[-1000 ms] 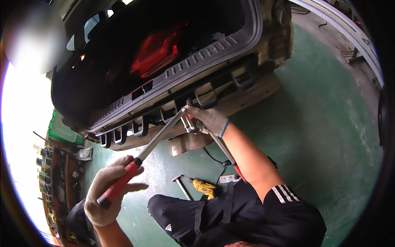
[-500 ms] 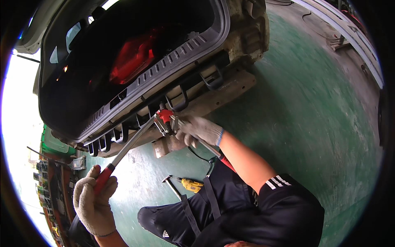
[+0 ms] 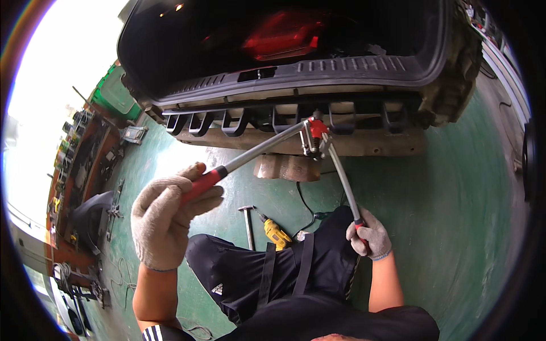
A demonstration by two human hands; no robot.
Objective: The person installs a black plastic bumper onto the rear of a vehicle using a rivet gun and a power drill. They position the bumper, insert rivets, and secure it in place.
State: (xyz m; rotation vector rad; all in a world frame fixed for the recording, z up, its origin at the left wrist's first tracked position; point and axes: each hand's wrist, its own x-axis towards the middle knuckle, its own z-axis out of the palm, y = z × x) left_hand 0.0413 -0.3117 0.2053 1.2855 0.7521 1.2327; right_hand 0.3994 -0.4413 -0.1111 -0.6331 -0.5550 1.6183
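Hands [image 3: 161, 223] grasping two-lever tool [image 3: 316, 133], one per red handle [image 3: 205, 184]; nose [image 3: 318, 115] near black bar [image 3: 250, 106].

No words or numbers can be read clearly. A small white emblem [image 3: 217, 289] of slanting bars is printed on the left leg of the dark trousers [image 3: 227, 264], near the knee; any lettering at its foot is too small to tell. Plain white parallel stripes [image 3: 152, 333] run to the edge of the left sleeve. Any print on the yellow power drill [image 3: 277, 234] or the red head of the long-armed hand riveter [image 3: 317, 129] is too small to make out.
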